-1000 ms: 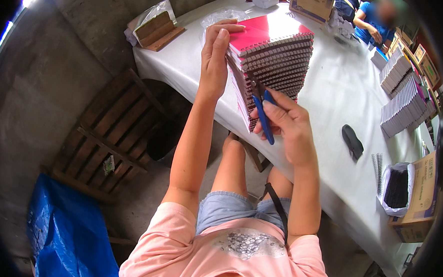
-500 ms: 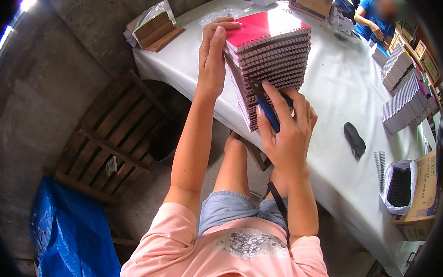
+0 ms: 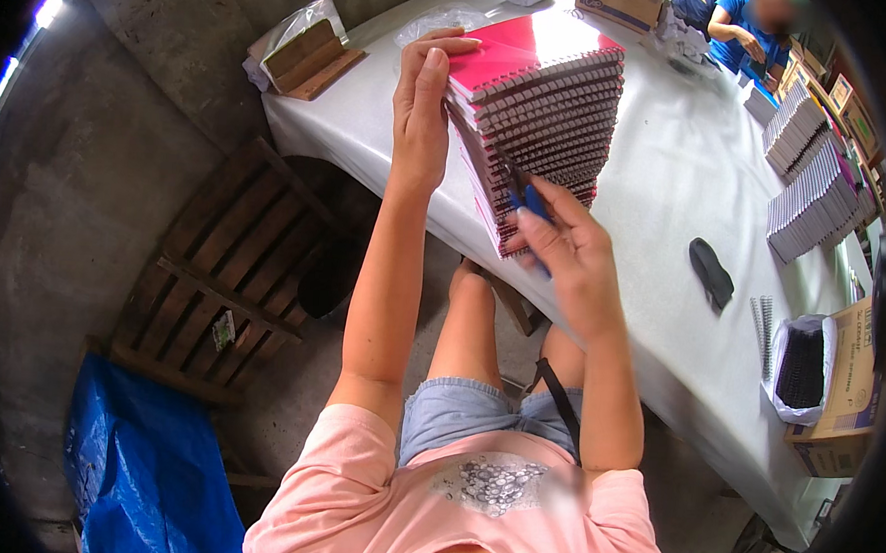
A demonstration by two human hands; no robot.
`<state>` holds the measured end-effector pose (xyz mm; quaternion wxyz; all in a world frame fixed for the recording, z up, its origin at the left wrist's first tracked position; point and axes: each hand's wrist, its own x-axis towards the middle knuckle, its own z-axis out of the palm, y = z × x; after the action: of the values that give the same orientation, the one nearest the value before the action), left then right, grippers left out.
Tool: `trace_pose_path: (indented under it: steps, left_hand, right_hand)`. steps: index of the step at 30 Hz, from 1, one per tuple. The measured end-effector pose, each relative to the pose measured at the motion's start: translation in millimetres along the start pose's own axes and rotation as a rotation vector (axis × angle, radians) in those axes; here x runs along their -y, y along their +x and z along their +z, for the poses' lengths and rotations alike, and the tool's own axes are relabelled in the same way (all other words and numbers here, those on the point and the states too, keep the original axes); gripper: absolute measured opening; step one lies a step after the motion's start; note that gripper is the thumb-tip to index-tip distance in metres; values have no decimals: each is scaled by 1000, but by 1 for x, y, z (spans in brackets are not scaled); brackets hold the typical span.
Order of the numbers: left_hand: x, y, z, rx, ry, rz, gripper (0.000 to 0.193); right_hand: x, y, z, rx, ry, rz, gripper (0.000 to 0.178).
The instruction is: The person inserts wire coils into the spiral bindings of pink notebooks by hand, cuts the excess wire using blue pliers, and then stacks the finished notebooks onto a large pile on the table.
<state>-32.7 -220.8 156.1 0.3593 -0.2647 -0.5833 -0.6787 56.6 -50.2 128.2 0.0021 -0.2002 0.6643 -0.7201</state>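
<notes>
A tall stack of spiral-bound notebooks (image 3: 557, 112) with a glossy red cover on top stands at the table's near edge, coil edges facing me. My left hand (image 3: 424, 110) grips the stack's left corner, its fingers bent over the cover. In my right hand (image 3: 579, 254) is a pair of blue-handled pliers (image 3: 533, 203), closed in my fingers. Their dark jaws are at the coil ends along the stack's left corner, partway down. Blur and my fingers hide whether the jaws grip a wire.
On the white-covered table (image 3: 658, 188) lie a dark oblong object (image 3: 710, 273) and loose coils (image 3: 761, 333). More notebook stacks (image 3: 813, 201) and a cardboard box (image 3: 843, 383) line the right side. A wooden stand (image 3: 319, 62) sits far left. A co-worker (image 3: 746, 37) is at the far right.
My right hand has turned and shifted slightly, with the pliers tilted differently against the coils. My left hand and the stack stay nearly where they were. The co-worker's hands have moved.
</notes>
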Motion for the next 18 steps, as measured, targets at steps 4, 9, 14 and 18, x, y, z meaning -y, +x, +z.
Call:
trace_pose_path:
  steps: [4, 9, 14, 18]
  left_hand:
    - [-2, 0, -3, -8, 4, -18, 33]
    - [-2, 1, -1, 1, -11, -32, 33]
    - [-3, 0, 1, -24, -72, -70, 33]
    - [-2, 1, 0, -18, -95, -78, 33]
  right_hand:
    - [-11, -5, 2, -306, -886, -532, 38]
    - [-15, -1, 3, -336, -980, -612, 42]
    - [-17, 1, 5, -299, -999, -560, 42]
    - [-14, 5, 1, -260, -922, -629, 37]
